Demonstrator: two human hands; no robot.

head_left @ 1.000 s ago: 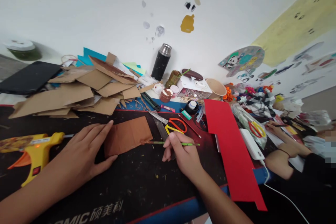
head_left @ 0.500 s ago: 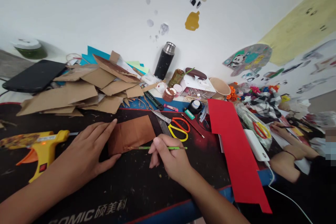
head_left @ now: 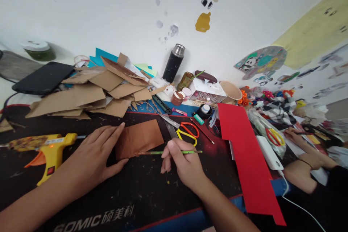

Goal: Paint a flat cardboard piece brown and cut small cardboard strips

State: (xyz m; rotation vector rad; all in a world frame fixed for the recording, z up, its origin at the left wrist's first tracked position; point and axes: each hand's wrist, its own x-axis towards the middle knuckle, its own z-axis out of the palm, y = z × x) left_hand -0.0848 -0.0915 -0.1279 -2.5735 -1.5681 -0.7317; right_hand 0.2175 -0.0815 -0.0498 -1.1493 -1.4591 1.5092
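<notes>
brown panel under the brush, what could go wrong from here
The brush tip sits near the lower edge of the brown panel, so it could mark the black mat. The glue gun shows an orange light, its nozzle pointing toward the left hand: if hot, it might burn.

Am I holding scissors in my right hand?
No, your right hand holds a green-handled paintbrush; the nearest scissors lie beyond it.

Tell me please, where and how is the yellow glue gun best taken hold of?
By the yellow handle, probably from the near side: the glue gun lies on its side with the handle slanting toward the near edge and the orange trigger to its left. Avoid the narrow left tip, which may be hot.
</notes>
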